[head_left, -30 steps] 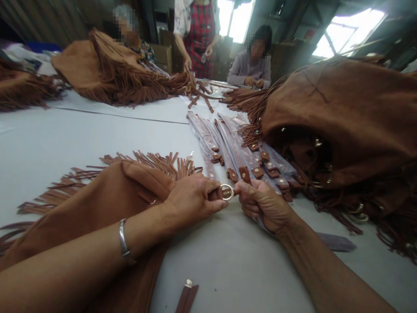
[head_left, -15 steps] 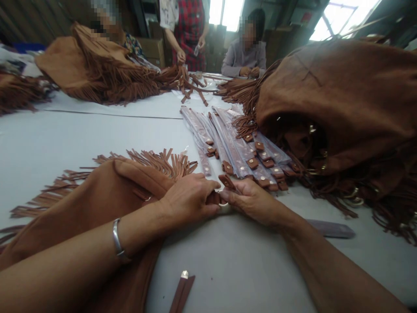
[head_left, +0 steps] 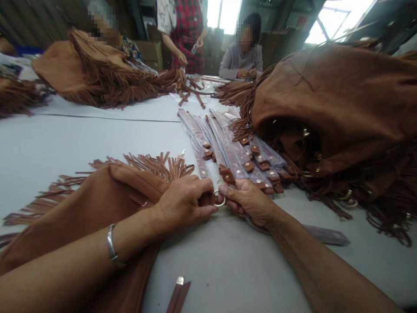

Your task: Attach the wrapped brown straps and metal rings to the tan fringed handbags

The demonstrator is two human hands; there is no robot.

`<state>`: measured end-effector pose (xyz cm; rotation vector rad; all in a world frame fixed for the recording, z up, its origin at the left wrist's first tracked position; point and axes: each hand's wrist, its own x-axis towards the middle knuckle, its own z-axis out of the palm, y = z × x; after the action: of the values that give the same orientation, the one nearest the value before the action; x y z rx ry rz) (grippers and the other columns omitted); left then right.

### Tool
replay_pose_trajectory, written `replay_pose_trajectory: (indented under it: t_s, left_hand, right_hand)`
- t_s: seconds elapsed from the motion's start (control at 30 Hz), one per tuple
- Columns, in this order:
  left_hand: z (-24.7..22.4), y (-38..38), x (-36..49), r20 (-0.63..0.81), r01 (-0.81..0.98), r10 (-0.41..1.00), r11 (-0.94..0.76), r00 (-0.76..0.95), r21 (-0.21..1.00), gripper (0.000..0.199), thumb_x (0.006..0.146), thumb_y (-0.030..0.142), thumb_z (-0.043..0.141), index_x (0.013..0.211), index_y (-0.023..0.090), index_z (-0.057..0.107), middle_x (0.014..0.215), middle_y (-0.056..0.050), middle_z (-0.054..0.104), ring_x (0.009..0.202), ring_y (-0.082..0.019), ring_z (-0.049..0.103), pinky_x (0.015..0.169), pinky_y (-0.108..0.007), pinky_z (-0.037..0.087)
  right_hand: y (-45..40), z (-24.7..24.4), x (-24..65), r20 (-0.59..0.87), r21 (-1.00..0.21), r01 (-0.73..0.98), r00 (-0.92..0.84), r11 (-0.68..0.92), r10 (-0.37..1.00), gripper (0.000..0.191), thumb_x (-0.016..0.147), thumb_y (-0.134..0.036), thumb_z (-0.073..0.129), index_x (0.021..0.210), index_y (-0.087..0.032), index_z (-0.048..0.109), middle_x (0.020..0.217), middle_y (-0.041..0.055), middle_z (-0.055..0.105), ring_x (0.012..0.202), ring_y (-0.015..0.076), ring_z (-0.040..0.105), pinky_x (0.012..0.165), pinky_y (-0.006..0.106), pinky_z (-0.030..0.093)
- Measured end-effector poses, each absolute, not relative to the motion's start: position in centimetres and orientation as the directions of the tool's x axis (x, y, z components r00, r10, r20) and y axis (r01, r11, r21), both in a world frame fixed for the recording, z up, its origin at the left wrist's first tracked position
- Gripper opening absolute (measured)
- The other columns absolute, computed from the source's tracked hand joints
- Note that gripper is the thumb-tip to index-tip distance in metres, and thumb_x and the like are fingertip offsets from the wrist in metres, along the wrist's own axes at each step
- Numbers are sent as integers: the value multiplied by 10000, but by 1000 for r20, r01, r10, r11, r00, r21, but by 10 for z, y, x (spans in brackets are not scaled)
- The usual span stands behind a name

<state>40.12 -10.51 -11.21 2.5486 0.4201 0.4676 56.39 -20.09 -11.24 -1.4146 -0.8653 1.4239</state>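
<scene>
A brown fringed bag (head_left: 87,208) lies under my left forearm. My left hand (head_left: 180,198) is closed at the bag's edge, fingers and thumb pinching a small brown tab by a gold metal ring (head_left: 220,202). Close against the ring, my right hand (head_left: 252,201) is closed on a brown strap. The strap's end tab (head_left: 227,175), with a round metal stud, sticks up above my right thumb. Its plastic-sleeved length (head_left: 325,235) shows beyond my right forearm. My fingers partly hide the ring and the strap.
Several plastic-sleeved straps (head_left: 224,143) lie just beyond my hands. A large pile of brown bags (head_left: 339,100) stands at right, and another fringed bag (head_left: 58,69) at far left. A loose strip (head_left: 178,295) lies near the front. Co-workers, one in a checked apron (head_left: 189,30), are across the table.
The strap's end tab has turned to show its stud face, and the ring is more exposed between my hands. The whole view has shifted slightly.
</scene>
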Motion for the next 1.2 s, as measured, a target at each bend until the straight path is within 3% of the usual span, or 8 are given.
replay_pose_trajectory:
  t_s: [0.1,0.23,0.33,0.6,0.73,0.87,1.07,1.2]
  left_hand:
    - [-112,-105,401,259,171,357,-823,897,542,168,753,338,605,811,184,575,703,-2,537,701,-140,482,631,-238,369]
    - [-111,-106,400,281,216,463,-762,840,610,218,746,361,614,835,175,545,712,10,533,682,-128,479,627,-238,383]
    - [-112,-106,399,311,216,485,-758,817,615,260,734,383,634,870,176,555,753,3,553,710,-133,492,648,-242,394]
    - [-118,-103,400,376,160,472,-766,797,622,301,741,389,641,943,171,593,787,-21,604,742,-147,533,696,-262,422]
    - [-118,-101,400,444,76,367,-833,818,548,291,782,379,600,965,153,608,713,-27,603,701,-148,528,681,-269,419]
    - [-116,-100,399,450,30,280,-873,848,487,289,811,366,576,978,132,603,722,-39,612,700,-153,521,677,-278,413]
    - [-116,-101,398,496,-32,174,-925,850,379,254,828,322,558,961,107,579,754,-54,628,686,-160,510,667,-298,408]
    - [-113,-102,398,477,-52,143,-926,867,373,242,847,338,520,905,109,574,716,-54,607,657,-153,486,632,-288,393]
  right_hand:
    - [-202,-113,561,-330,-935,-155,47,-319,943,394,722,-508,659,713,-135,531,453,-83,378,317,18,229,282,131,163]
    - [-204,-122,539,-182,-958,-270,309,-97,933,366,738,-486,645,717,-149,505,469,-84,378,337,25,279,303,124,215]
    - [-204,-129,526,-130,-952,-307,399,-1,908,351,758,-472,631,708,-147,508,472,-79,382,342,25,294,315,125,233]
    - [-203,-124,529,-212,-889,-452,270,-71,939,331,768,-459,635,741,-156,504,489,-88,366,356,25,265,329,126,234]
    - [-203,-116,549,-253,-937,-277,124,-212,959,394,765,-518,622,687,-154,490,454,-81,358,346,33,241,316,148,174]
    - [-203,-109,571,-228,-974,-23,102,-227,968,568,846,-646,385,670,-131,547,442,-44,385,346,44,271,334,177,155]
    - [-200,-110,584,-286,-957,-6,141,-289,948,441,775,-563,595,676,-153,469,486,-60,394,376,40,260,339,165,146]
    - [-202,-113,587,-325,-944,40,59,-327,944,421,805,-550,567,692,-157,468,472,-62,394,366,44,259,333,170,145]
